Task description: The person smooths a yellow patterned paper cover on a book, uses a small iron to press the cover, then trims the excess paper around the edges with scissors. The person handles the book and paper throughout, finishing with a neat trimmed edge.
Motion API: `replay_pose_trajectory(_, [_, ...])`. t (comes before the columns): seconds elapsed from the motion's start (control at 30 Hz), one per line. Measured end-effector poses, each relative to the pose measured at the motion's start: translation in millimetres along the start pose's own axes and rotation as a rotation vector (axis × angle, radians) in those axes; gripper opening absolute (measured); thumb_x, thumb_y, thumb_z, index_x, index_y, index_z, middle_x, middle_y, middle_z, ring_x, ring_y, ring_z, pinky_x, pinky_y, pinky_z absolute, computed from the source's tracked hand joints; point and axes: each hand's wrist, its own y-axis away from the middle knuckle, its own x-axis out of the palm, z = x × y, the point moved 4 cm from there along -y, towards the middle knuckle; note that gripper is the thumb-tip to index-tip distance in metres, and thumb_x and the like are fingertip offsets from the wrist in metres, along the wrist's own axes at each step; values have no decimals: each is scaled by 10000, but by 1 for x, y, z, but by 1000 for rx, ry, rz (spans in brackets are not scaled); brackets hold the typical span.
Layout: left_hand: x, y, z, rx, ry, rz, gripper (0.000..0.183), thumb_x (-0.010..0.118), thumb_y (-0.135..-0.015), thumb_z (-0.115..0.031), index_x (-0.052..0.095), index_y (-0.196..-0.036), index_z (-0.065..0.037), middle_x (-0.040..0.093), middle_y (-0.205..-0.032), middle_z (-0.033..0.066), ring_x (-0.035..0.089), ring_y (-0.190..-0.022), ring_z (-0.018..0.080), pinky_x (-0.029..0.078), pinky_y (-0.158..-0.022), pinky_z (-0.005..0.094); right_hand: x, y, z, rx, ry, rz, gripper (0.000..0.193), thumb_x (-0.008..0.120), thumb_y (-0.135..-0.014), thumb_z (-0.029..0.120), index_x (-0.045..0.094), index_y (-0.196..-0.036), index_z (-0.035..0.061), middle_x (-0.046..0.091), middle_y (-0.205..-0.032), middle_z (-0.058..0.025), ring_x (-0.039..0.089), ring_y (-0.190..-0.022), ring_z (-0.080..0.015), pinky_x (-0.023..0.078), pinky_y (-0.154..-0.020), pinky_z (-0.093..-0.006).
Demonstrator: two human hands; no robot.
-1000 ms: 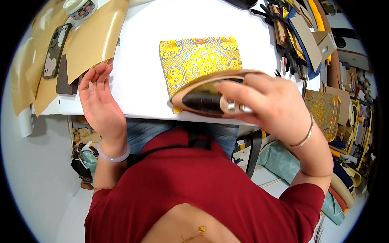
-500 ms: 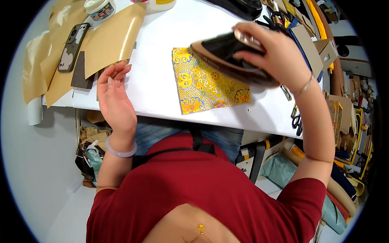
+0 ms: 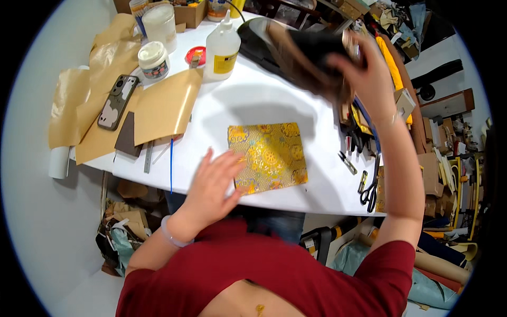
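Note:
A square of yellow brocade cloth (image 3: 274,158), patterned with gold and blue, lies flat on the white table. Over its left edge reach the spread fingers of my left hand (image 3: 211,182); whether they press on the cloth I cannot tell. My right hand (image 3: 372,79) is closed round the handle of a clothes iron (image 3: 303,61), blurred by motion and held up beyond the cloth. A black iron stand (image 3: 252,43) shows just behind the iron, partly covered by it; I cannot tell if they touch.
Brown paper (image 3: 166,113), a phone (image 3: 117,103) and a steel ruler (image 3: 148,158) lie on the left. A glue bottle (image 3: 221,53) and an open white jar (image 3: 153,59) stand farther back. Black scissors (image 3: 369,195) and a cutter (image 3: 347,164) lie at the right.
The iron has gone from above the cloth to the far side, toward its stand. My left hand has moved right to the cloth's edge. The view has shifted, showing more of the table's back.

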Motion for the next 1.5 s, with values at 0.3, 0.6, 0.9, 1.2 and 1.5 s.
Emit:
replay_pose_trajectory(0.3, [27,-5,-25,63,-170,280,730,679,-844,-521,527,-1370,-39,459,-1491,123,426,-1377,327,189,-1186,569,78,-103,-72,340,-252,-219,383,823,-781,108,625,-1090,-1,686,-963,-102,614,-864,-164,504,-785,-315])
replay_pose_trajectory(0.6, [24,32,-22,240,-343,249,411,589,-884,-154,620,-1294,-159,550,-1424,-9,525,-1281,211,181,-1166,631,111,-99,-75,341,-206,-23,377,821,-781,130,665,-1089,-22,708,-916,-128,656,-786,-188,521,-741,-317])
replay_pose_trajectory(0.9, [17,48,-27,367,-380,164,330,610,-868,-159,684,-1190,-170,657,-1277,-37,587,-1204,178,236,-1167,584,122,-115,-106,393,-211,92,347,833,-783,132,669,-1046,-24,695,-858,-92,647,-717,-158,521,-664,-293])
replay_pose_trajectory(1.2, [-52,36,-55,476,-364,40,213,633,-882,-127,719,-1075,-147,704,-1176,24,670,-1081,236,503,-1006,408,123,-113,-107,376,-240,93,363,823,-804,156,667,-1086,-10,693,-870,-90,646,-713,-151,531,-649,-301])
replay_pose_trajectory(1.5, [-86,29,-69,493,-529,-64,232,644,-900,-170,705,-1122,-197,694,-1213,-42,662,-1111,195,453,-1032,416,106,-113,-122,324,-100,153,390,814,-827,225,659,-1098,-9,698,-894,-126,643,-758,-191,520,-703,-339])
